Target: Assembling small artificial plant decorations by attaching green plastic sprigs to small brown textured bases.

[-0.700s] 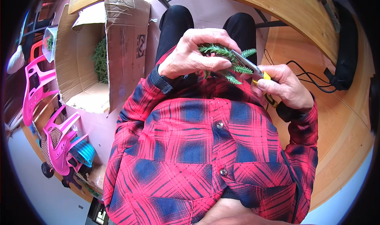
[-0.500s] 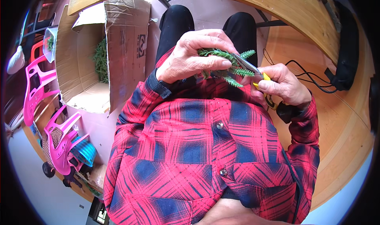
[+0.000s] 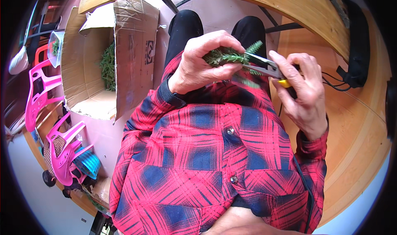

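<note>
The left hand (image 3: 204, 63) grips a green sprig (image 3: 225, 57) above the lap (image 3: 184, 34), clear of the table's (image 3: 306, 7) edge. The right hand (image 3: 305, 86) is closed around yellow-handled cutters (image 3: 272, 72), spread apart at the sprig (the lower tip is hard to make out). Open room separates both hands from the table; to the left, the cardboard box (image 3: 134, 57) stands apart from both.

Sprigs (image 3: 231, 58): green
Cutter blades (image 3: 266, 71): silver-grey
Cutter grip (image 3: 284, 83): yellow
Shirt (image 3: 198, 152): red-and-navy plaid
Trousers (image 3: 185, 28): black
Carton (image 3: 133, 65): brown
Chairs (image 3: 62, 164): pink
</note>
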`<state>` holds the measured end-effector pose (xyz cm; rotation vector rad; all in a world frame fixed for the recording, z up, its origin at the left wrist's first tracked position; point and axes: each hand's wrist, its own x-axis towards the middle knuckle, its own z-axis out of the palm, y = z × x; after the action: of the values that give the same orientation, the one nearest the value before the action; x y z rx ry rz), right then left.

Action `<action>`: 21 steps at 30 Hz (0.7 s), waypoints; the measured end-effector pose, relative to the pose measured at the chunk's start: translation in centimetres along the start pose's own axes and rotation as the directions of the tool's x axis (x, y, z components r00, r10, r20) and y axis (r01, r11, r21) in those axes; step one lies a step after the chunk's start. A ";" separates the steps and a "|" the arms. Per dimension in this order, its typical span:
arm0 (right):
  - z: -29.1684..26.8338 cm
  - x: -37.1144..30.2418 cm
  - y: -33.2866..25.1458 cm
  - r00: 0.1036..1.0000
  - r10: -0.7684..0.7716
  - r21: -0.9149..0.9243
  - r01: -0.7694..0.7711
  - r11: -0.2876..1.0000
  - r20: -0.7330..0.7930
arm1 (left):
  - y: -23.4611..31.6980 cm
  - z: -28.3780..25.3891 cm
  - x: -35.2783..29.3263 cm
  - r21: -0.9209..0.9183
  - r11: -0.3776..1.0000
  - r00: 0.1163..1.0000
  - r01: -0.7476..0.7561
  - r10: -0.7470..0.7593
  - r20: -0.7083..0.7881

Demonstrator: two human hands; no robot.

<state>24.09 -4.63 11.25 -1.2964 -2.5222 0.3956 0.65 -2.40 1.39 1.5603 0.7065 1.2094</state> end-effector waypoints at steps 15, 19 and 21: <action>2.6 -0.1 0.2 0.998 -0.065 -0.016 0.065 0.998 -0.021 | 0.0 0.1 -0.7 -0.067 0.998 0.999 -0.011 0.008 -0.051; 3.0 -0.3 0.5 0.999 -0.035 0.035 0.036 0.999 -0.010 | -0.2 0.1 -0.4 -0.029 0.999 0.999 -0.038 0.037 -0.036; 3.0 -0.3 0.6 0.999 -0.035 0.051 0.035 0.998 0.005 | -0.4 0.1 -0.5 -0.022 0.999 0.999 -0.039 0.039 -0.028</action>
<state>23.60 -4.90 8.24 -1.2325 -2.5190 0.4532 0.62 -2.70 0.87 1.5476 0.6808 1.2659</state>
